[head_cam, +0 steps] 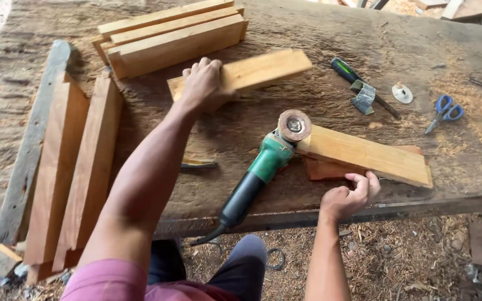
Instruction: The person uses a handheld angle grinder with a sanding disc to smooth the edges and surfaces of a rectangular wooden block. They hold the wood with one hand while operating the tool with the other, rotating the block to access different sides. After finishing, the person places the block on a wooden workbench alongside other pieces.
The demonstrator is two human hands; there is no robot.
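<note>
A rough wooden desk (364, 50) was seen from above; the left hand (202, 83) was laid over a pale block (263, 69), fingers curled on its far edge; the right hand (350, 198) was clenched on the near edge of a plank (369, 156), which was propped on a reddish piece (322, 169); a green grinder (263, 167) was lying between the hands, its disc touching the plank's end; stacked boards (174, 36), a screwdriver (344, 69) and blue scissors (443, 111) were lying further back.
</note>
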